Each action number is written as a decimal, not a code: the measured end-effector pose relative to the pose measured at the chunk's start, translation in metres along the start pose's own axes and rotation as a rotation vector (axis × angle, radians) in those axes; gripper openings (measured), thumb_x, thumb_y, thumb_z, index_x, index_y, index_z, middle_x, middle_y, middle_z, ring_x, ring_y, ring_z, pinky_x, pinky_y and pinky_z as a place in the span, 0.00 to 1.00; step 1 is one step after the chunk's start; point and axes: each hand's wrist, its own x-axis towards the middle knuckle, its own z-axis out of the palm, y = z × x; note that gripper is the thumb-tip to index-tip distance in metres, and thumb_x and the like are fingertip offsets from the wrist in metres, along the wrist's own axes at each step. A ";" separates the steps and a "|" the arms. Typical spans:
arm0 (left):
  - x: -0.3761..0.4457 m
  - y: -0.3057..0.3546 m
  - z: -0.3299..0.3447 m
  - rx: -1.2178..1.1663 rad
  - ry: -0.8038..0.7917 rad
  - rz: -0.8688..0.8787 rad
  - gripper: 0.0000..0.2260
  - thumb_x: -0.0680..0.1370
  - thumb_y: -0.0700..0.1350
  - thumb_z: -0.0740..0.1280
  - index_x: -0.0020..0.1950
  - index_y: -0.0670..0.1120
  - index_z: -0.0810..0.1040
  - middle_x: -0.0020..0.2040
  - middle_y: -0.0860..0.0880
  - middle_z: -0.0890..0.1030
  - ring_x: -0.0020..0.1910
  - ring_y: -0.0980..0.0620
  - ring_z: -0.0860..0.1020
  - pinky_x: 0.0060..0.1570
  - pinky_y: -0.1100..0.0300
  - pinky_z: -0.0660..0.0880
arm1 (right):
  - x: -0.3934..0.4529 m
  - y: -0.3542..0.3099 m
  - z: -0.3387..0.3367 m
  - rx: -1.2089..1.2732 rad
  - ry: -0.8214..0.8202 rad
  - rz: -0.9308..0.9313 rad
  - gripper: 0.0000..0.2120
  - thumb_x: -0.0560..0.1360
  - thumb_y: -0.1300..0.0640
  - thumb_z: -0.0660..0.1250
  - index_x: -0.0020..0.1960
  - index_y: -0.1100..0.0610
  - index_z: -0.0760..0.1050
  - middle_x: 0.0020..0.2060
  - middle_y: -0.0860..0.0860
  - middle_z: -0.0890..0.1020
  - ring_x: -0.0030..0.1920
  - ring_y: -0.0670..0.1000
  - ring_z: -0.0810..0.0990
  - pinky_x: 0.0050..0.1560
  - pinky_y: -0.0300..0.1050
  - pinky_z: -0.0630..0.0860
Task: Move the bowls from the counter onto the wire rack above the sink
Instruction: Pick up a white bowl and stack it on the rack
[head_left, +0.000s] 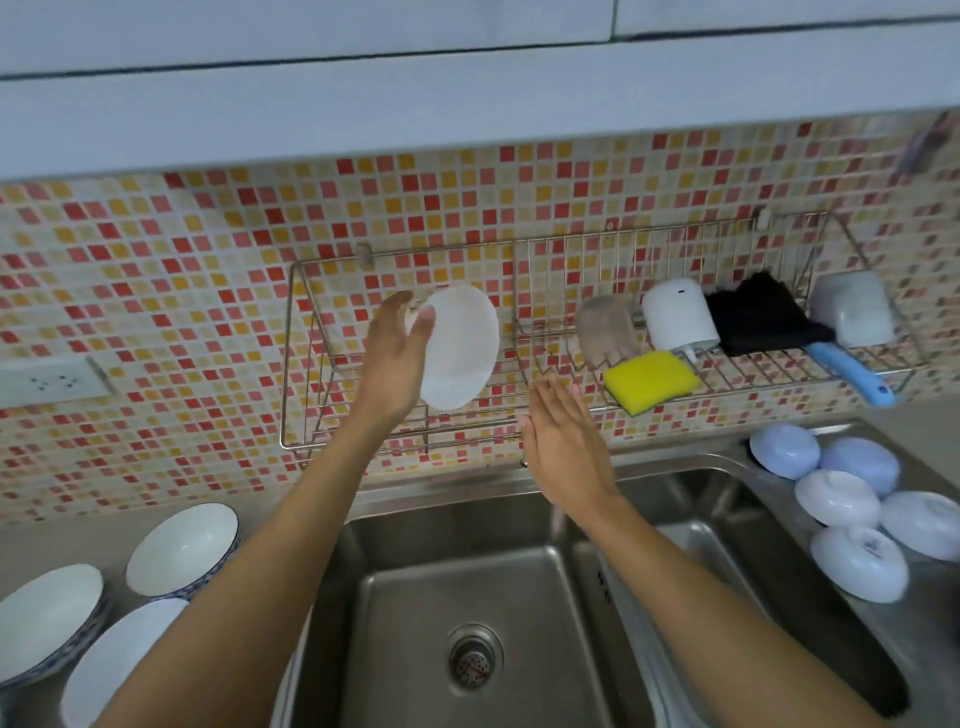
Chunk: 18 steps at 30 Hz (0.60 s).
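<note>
left hand: (395, 358) clamped on a white bowl (460, 347), thumb over the near rim, fingers behind; bowl stood on edge, open face toward the camera
why on edge: judged so it slots upright between the rack wires and drains, and takes less room than lying flat
bowl place: inside the left half of the rack (519, 332), near its front rail; whether its lower rim already touches the wires, cannot tell
right hand: (563, 447) empty, fingers together and flat, palm down, just below the rack's front rail and over the sink's back edge; apart from the bowl; judged ready to steady it or reach for another
rack: wire basket fixed to the tiled wall above the sink; left half holds only the held bowl; right half crowded
rack right half: yellow sponge (649, 382) at the front edge, a beige item beside it (blurred), a white dispenser (678, 314) tipped over, a black brush (779, 322) with its blue handle poking past the front rail, a pale cup (854, 309) on its side at the right end
sink: (470, 597) steel, nothing in the basin, drain open
left surface: three bowls (182, 548) upright and open, white inside with a blue pattern outside, at the surface's near left corner; not yet moved
right of sink: five bowls (836, 499) upside down, clustered and touching, on the steel ledge at the sink's right edge
progress: early, one bowl going in, eight left by my count
risk: bowl may tip or roll if the wires don't catch its rim
</note>
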 end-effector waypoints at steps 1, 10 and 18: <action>0.003 -0.001 0.007 0.058 -0.009 0.042 0.23 0.80 0.60 0.55 0.73 0.53 0.61 0.73 0.46 0.63 0.68 0.46 0.66 0.63 0.51 0.67 | 0.000 0.000 0.001 -0.004 0.000 0.004 0.25 0.82 0.50 0.49 0.71 0.63 0.69 0.71 0.58 0.71 0.74 0.55 0.66 0.76 0.55 0.59; 0.020 -0.034 0.057 0.711 -0.255 0.410 0.38 0.73 0.56 0.70 0.76 0.44 0.58 0.72 0.41 0.66 0.69 0.39 0.64 0.69 0.43 0.60 | -0.002 -0.001 0.000 -0.016 0.027 0.003 0.25 0.82 0.51 0.49 0.70 0.65 0.70 0.70 0.59 0.72 0.73 0.55 0.67 0.76 0.54 0.57; 0.030 -0.048 0.062 0.760 -0.378 0.384 0.43 0.66 0.53 0.78 0.76 0.45 0.61 0.72 0.44 0.66 0.68 0.40 0.65 0.68 0.45 0.63 | -0.005 -0.001 0.004 0.014 0.083 0.000 0.23 0.81 0.53 0.55 0.71 0.65 0.69 0.71 0.59 0.71 0.74 0.56 0.66 0.76 0.55 0.59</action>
